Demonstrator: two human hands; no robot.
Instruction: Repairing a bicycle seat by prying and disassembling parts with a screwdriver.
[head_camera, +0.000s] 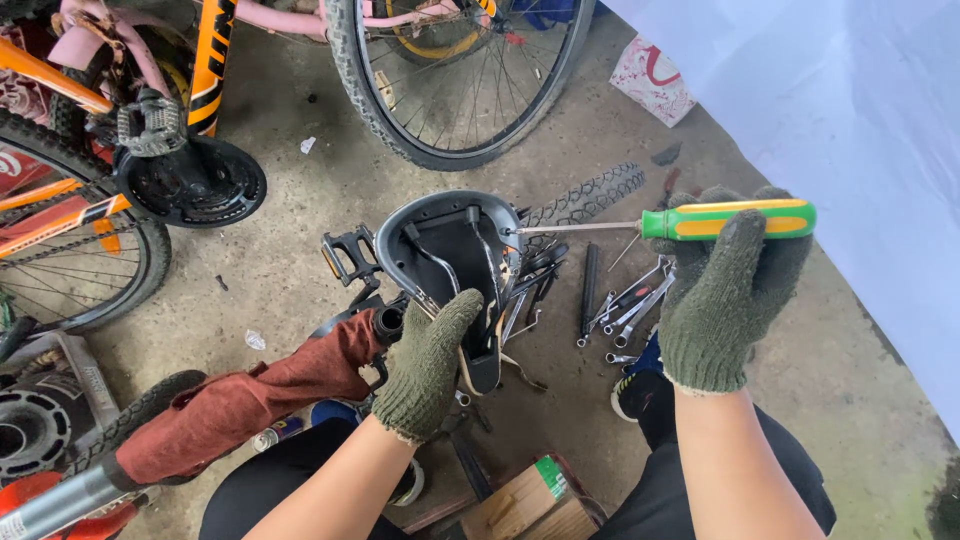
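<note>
Head view: your gloved left hand (428, 366) gripped the near edge of the upturned saddle (450, 262) at centre. Your gloved right hand (722, 292) closed around the screwdriver (700, 221) handle, far right, its tip touching the saddle's right rim. Wrenches (628, 308) lay on the floor between them.

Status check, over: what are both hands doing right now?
Left hand steadies upturned saddle. Right hand holds green-yellow screwdriver, tip at saddle. Wrenches beside.
</note>
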